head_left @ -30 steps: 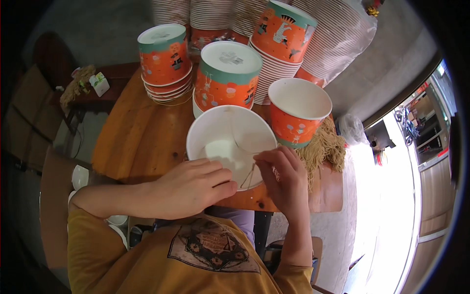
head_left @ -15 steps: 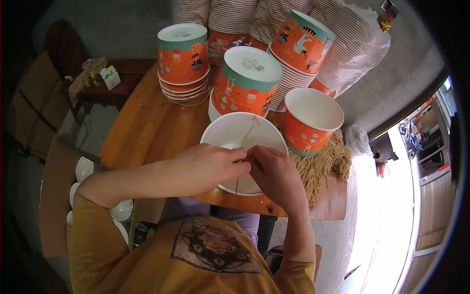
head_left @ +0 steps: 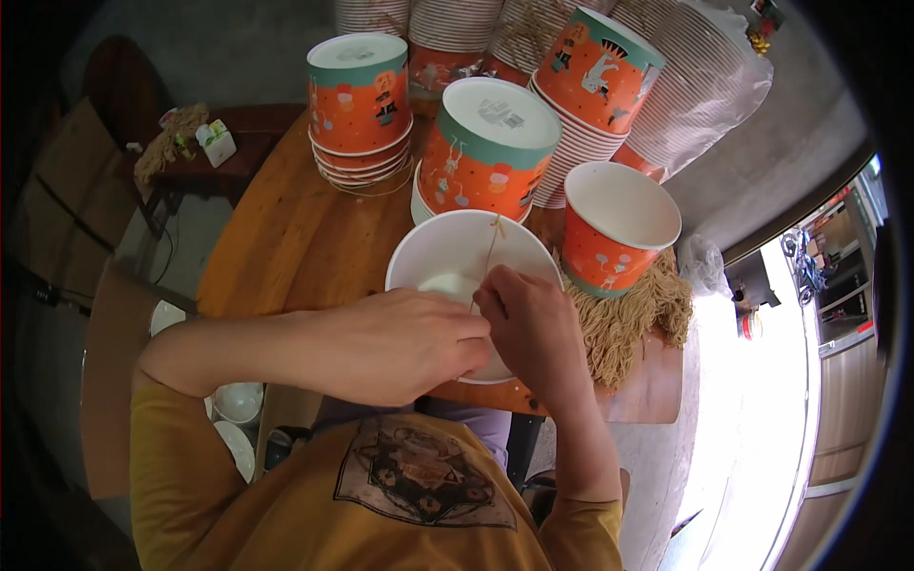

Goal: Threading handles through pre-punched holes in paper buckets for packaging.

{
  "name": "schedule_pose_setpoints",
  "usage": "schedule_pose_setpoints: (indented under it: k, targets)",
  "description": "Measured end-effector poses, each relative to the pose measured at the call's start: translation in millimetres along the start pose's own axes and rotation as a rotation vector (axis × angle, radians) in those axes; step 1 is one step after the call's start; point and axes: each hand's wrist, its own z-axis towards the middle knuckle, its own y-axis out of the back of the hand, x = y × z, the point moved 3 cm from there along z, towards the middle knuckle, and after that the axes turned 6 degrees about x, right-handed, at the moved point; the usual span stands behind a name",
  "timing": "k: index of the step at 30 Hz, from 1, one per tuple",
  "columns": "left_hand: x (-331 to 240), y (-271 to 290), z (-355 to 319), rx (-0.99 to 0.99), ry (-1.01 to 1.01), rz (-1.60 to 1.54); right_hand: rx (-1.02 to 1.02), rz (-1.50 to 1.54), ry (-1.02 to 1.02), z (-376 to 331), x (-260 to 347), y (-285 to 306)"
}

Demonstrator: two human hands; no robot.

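Head view shows twine (head_left: 491,251) knotted at the far rim of the bucket (head_left: 433,249) on the table (head_left: 262,257), near-side fastening unconfirmed, right hand (head_left: 528,328) apparently pinching twine, left hand (head_left: 409,347) curled, grip hidden.

Left hand (head_left: 409,344) has dropped below right fingertips (head_left: 484,297); nearer tub's near rim (head_left: 490,382).

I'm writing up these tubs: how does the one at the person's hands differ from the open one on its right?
The front tub has a thin cord running from its far rim toward the right hand; the right tub shows none. The right tub's printed orange outside shows; the front tub's is hidden. Both are open and white inside.
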Motion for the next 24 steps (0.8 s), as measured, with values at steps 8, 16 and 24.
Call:
schedule_pose_setpoints:
  k: [8,16,24]
  targets:
    - [-4,-12,-15,-0.170,0.042,0.066,-0.038,-0.021,-0.007,6,1,-1]
    - [13,33,-74,-0.262,0.106,0.061,0.216,0.375,0.391,-1,19,41]
    - [26,94,-140,-0.984,0.402,0.203,0.082,0.719,0.326,99,51,-10]
